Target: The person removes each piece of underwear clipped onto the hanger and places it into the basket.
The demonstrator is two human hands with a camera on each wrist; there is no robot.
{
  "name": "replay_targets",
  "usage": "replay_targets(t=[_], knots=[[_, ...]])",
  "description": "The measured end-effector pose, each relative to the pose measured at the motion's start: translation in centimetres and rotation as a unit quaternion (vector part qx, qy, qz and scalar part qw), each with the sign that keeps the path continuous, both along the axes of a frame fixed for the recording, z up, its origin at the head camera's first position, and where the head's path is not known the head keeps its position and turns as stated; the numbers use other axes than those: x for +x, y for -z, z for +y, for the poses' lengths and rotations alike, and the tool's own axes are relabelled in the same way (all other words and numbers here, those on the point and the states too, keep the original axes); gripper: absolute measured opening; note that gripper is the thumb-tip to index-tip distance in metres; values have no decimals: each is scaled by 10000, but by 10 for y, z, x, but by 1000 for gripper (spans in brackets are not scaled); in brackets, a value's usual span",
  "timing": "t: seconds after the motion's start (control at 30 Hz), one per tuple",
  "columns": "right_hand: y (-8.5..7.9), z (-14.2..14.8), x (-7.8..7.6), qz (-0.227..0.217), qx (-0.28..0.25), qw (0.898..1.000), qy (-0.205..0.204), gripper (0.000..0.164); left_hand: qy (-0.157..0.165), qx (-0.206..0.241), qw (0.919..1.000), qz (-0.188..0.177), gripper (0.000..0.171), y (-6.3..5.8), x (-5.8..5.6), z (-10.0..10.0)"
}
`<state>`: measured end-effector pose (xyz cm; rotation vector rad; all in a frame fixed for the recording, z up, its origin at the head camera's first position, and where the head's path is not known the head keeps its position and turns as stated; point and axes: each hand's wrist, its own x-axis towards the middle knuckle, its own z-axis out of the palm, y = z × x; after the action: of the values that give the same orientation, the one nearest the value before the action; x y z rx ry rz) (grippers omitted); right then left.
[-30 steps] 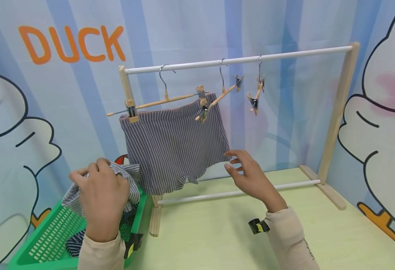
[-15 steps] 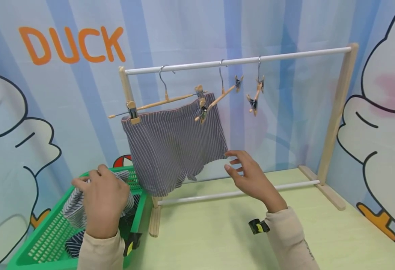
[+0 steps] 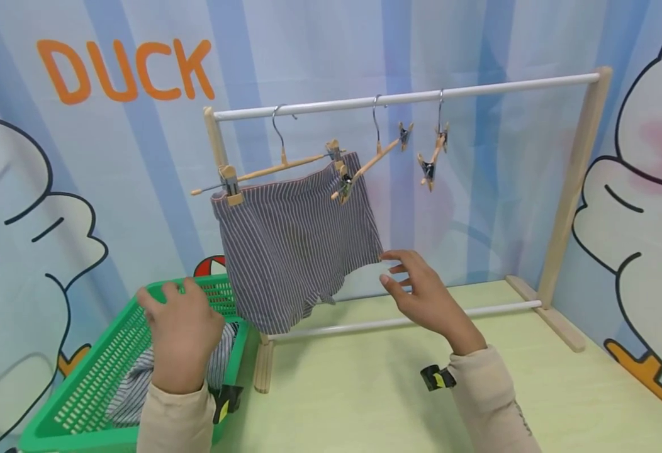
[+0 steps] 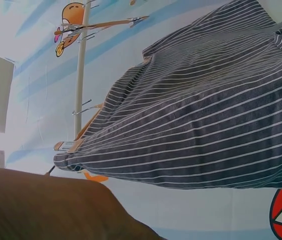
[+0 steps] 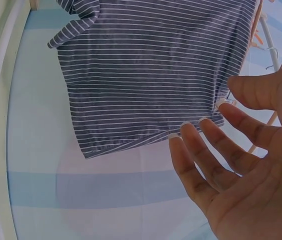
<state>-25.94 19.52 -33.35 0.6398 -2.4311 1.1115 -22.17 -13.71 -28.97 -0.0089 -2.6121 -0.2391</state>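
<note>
My left hand [image 3: 186,333] is over the basket, fingers loosely bent, with nothing in its grasp. Beneath it a grey-and-white striped cloth [image 3: 134,387] lies crumpled in the green basket [image 3: 87,440], partly hidden by the hand and sleeve. Dark striped shorts [image 3: 297,239] hang by two clips from a wooden hanger [image 3: 263,171] on the rack. At their right lower corner is my right hand [image 3: 427,296], fingers spread and slightly bent, fingertips right at the hem. In the right wrist view the palm faces the shorts [image 5: 151,75] and grips nothing.
The clothes rack has a white top rail [image 3: 512,89] and a wooden right post [image 3: 574,189]. Two clip hangers without clothes, a middle one [image 3: 375,160] and a right one [image 3: 437,151], hang from it. A pale table [image 3: 353,390] lies below, with a cartoon curtain behind.
My left hand has let go of the striped cloth, which has dropped into the basket. The shorts have swung slightly on their hanger. My right hand has stayed nearly still.
</note>
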Motion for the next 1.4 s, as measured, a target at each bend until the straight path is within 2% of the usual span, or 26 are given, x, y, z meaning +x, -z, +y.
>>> replay_targets(t=[0.17,0.4,0.7,0.83,1.07,1.3,1.4], knots=[[0,0,0,-52,-24,10000,-2,39,-99,476,9988,-83,34,-2,3,2],[1,0,-1,-78,-16,10000,-23,39,63,558,9977,373,50,-4,3,6],[-1,0,2,-83,9,10000,1,38,269,853,9915,942,61,-8,0,13],[-1,-1,2,-64,28,10000,21,38,491,944,9847,1382,64,-7,-2,15],[-3,0,1,-53,49,10000,-1,39,819,1250,9663,2096,69,-8,-6,24],[-2,3,3,-27,4,10000,9,39,1007,1431,9585,2252,72,-13,-13,33],[-3,6,2,15,13,10000,-8,39,1198,1458,9516,2425,75,-20,-19,36]])
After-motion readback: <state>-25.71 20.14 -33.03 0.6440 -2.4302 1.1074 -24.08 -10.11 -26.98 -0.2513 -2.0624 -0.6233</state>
